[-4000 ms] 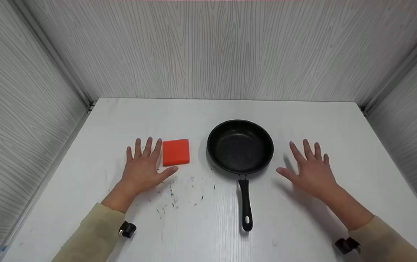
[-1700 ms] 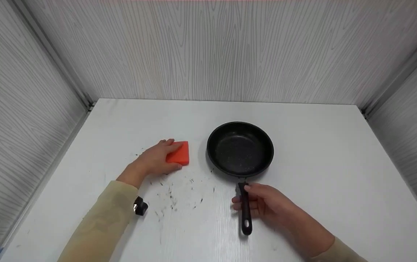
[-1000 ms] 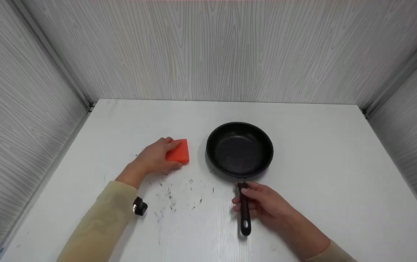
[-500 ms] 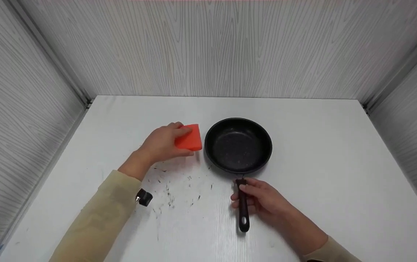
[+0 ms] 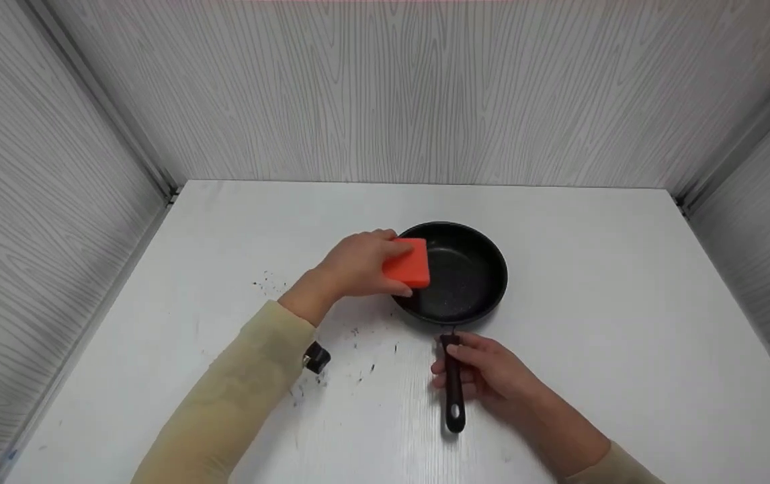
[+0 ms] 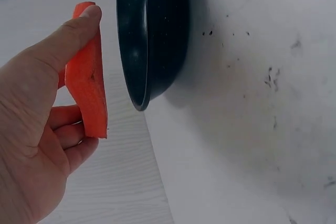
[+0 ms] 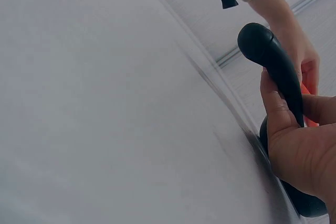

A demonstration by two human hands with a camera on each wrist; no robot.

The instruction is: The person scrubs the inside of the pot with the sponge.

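Note:
My left hand [image 5: 363, 263] grips an orange-red sponge [image 5: 408, 263] over the left part of a black frying pan [image 5: 462, 282]. In the left wrist view the sponge [image 6: 88, 77] is squeezed between thumb and fingers, bent at its middle, with a gap to the rim of the pan [image 6: 163, 35]. My right hand [image 5: 496, 370] holds the pan's handle [image 5: 454, 390] near the bowl, thumb on top and fingers beneath. The right wrist view shows the handle [image 7: 273, 59] running between the thumb and fingers of the right hand [image 7: 304, 150].
The pan sits on a white table [image 5: 593, 302]. Dark specks [image 5: 361, 373] are scattered on it left of the handle. Grey wood-grain panels stand at the back [image 5: 385, 94], left [image 5: 42, 235] and right [image 5: 761, 255].
Both hands were spread over the table; the right then took the handle and the left took the sponge. The left hand has lifted the sponge and carried it right, over the pan.

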